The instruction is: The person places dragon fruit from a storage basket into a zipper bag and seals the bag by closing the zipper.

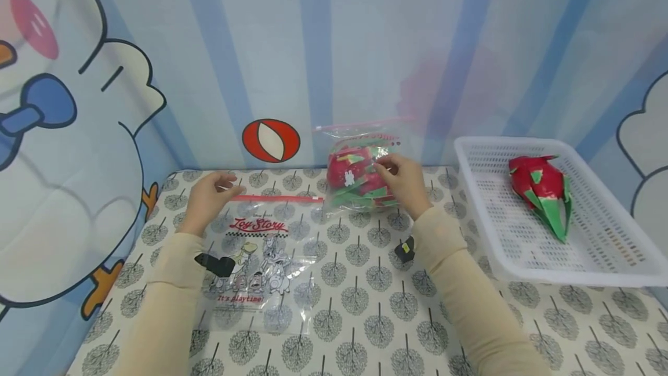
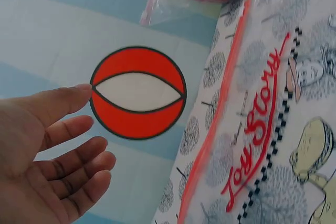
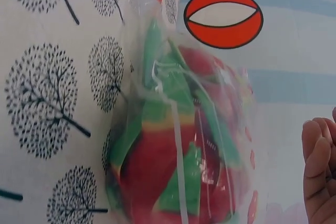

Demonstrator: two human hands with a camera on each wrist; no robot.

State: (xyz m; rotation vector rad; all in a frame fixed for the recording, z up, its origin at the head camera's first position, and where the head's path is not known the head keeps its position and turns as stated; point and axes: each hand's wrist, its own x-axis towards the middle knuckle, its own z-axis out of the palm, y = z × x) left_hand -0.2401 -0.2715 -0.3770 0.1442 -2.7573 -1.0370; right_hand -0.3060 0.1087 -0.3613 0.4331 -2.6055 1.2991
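My left hand (image 1: 209, 199) hovers by the top left corner of a clear zip bag (image 1: 292, 225) printed "Toy Story", which lies flat with its red zip strip at the far side. In the left wrist view its fingers (image 2: 79, 150) are loosely bent and hold nothing. My right hand (image 1: 402, 181) is in front of a second clear zip bag (image 1: 360, 176). That bag leans against the back wall and holds red and green dragon fruit. In the right wrist view the fingers (image 3: 317, 156) are loosely curled, apart from the filled bag (image 3: 178, 145).
On the right stands a white plastic basket (image 1: 477, 208) with another dragon fruit (image 1: 540, 181) inside. A tree-patterned cloth (image 1: 334, 306) covers the table. Behind it rises a blue striped backdrop (image 1: 365, 45). Small black pieces (image 1: 404, 249) show beside both wrists.
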